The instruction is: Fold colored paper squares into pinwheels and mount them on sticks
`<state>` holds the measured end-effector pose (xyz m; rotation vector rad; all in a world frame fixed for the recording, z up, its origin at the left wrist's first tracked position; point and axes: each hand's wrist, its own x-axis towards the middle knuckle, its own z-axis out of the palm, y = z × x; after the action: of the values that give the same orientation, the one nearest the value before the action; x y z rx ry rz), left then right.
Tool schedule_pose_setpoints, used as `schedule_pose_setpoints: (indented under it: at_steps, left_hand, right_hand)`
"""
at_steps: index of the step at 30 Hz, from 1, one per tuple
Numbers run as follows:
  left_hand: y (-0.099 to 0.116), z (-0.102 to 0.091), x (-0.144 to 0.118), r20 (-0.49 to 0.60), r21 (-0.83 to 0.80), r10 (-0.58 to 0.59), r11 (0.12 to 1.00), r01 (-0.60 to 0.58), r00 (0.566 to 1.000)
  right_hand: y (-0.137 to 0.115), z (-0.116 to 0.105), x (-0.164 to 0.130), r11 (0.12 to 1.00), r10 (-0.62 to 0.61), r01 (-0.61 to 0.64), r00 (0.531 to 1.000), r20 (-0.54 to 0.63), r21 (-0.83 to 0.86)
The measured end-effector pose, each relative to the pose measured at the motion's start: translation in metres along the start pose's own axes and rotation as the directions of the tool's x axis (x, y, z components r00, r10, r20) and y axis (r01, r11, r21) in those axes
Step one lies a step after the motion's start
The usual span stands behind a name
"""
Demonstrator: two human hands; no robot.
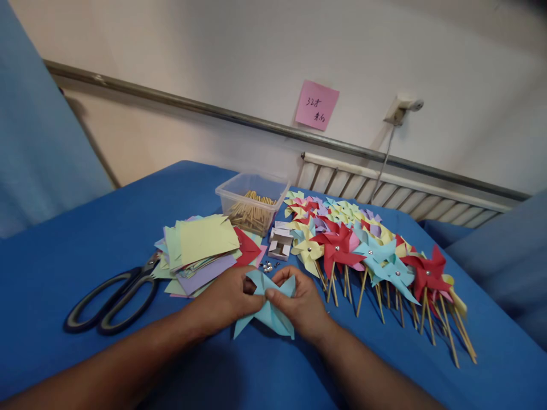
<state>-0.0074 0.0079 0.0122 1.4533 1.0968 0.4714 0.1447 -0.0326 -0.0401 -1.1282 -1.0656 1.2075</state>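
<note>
Both hands meet over a light blue paper pinwheel [268,307] near the front of the blue table [85,245]. My left hand [226,299] pinches its left side. My right hand [301,302] holds its folded flaps at the centre with thumb and fingers. The pinwheel's points stick out above and below the hands. Just beyond the hands lie a few small silver pins [268,266] and a small white box [280,244].
A stack of coloured paper squares [200,245] lies left of centre, with black-handled scissors [113,296] beside it. A clear plastic tub of wooden sticks [252,205] stands behind. Several finished pinwheels on sticks [371,250] lie in a row at the right. A radiator [384,191] runs along the wall.
</note>
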Motion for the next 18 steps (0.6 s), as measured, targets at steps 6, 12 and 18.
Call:
schedule_pose_setpoints:
  at_steps: [6,12,18]
  left_hand:
    - [-0.003,0.008,0.002,-0.037,-0.445,-0.099,0.892,0.072,0.994]
    - [-0.003,0.024,-0.002,0.02,-0.671,-0.096,0.736,0.085,0.995]
    - [-0.008,0.025,-0.001,-0.05,-0.663,-0.145,0.745,0.075,0.988]
  right_hand:
    - [-0.001,0.01,0.001,0.995,0.003,0.029,0.944,-0.331,0.092]
    - [-0.003,0.017,-0.001,0.984,-0.018,0.092,0.902,-0.431,0.151]
    - [0.002,0.02,-0.003,0.967,0.045,0.046,0.938,-0.343,0.252]
